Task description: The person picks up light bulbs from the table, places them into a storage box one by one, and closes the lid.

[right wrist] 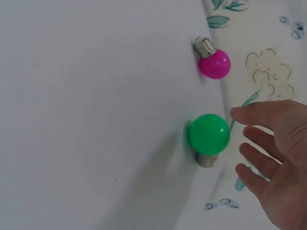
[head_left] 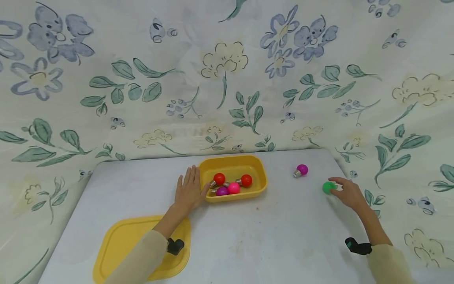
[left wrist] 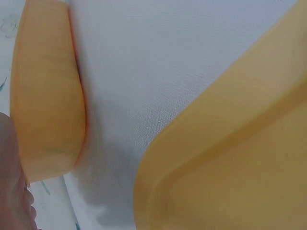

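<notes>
My left hand (head_left: 188,193) lies with straight fingers along the left side of a yellow plastic container (head_left: 255,169), its thumb at the near-left corner. Two red light bulbs (head_left: 246,180), a pink bulb (head_left: 233,188) and a purple bulb (head_left: 222,191) lie inside it. Far to the right, a green light bulb (right wrist: 209,134) with a silver screw base rests on the table. Beside that bulb is my right hand (right wrist: 283,153), thumb and fingers spread, with a gap to the bulb in the right wrist view. A magenta bulb (head_left: 302,169) lies a little farther back.
A flat yellow lid (head_left: 124,236) lies at the front left, under my left forearm. The white table (head_left: 276,236) ends at the back and right against flower-patterned cloth (head_left: 227,98). Black straps (head_left: 358,246) sit at both wrists.
</notes>
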### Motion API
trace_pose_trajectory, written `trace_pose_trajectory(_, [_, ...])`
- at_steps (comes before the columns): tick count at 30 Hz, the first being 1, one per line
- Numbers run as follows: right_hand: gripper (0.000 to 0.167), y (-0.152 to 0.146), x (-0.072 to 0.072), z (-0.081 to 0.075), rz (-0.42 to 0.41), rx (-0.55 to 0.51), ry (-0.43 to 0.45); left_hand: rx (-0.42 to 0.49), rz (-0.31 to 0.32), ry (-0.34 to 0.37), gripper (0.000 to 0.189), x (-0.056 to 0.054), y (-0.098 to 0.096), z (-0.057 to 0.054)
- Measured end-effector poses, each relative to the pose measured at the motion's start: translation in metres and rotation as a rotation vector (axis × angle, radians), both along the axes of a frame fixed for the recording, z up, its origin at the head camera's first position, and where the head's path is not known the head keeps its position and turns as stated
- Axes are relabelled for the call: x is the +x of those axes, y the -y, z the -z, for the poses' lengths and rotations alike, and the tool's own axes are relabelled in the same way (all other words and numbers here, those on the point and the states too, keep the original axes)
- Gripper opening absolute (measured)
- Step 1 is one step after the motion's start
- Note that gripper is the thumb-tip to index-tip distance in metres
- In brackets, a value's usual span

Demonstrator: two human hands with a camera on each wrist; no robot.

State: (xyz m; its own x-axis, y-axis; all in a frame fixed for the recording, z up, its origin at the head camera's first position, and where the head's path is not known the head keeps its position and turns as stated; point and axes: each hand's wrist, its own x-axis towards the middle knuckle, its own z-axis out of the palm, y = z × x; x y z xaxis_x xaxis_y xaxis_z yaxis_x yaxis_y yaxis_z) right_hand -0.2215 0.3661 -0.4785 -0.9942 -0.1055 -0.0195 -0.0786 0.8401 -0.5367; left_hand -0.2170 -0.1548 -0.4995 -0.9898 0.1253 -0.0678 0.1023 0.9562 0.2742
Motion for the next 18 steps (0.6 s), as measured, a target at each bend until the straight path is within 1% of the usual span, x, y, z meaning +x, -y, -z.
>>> trace_pose_trajectory(4, [0.042, -0.006, 0.0, 0.003, 0.022, -0.005, 0.017, 0.01, 0.006, -0.006, 0.081, 0.001, 0.001, 0.001])
trace_pose_trajectory(9, [0.045, -0.009, -0.002, 0.006, 0.039, -0.013, 0.065, 0.013, 0.007, -0.012, 0.081, 0.002, 0.002, 0.001])
trace_pose_trajectory(12, [0.046, -0.012, -0.003, 0.006, 0.028, 0.005, 0.088, 0.014, 0.009, -0.015, 0.081, 0.002, 0.002, 0.0])
trace_pose_trajectory(16, [0.046, -0.012, -0.004, 0.007, 0.019, 0.03, 0.09, 0.015, 0.013, -0.015, 0.08, 0.001, 0.001, 0.0])
trace_pose_trajectory(18, [0.045, -0.012, -0.005, 0.009, 0.019, 0.023, 0.09, 0.018, 0.015, -0.019, 0.08, 0.001, 0.001, 0.0])
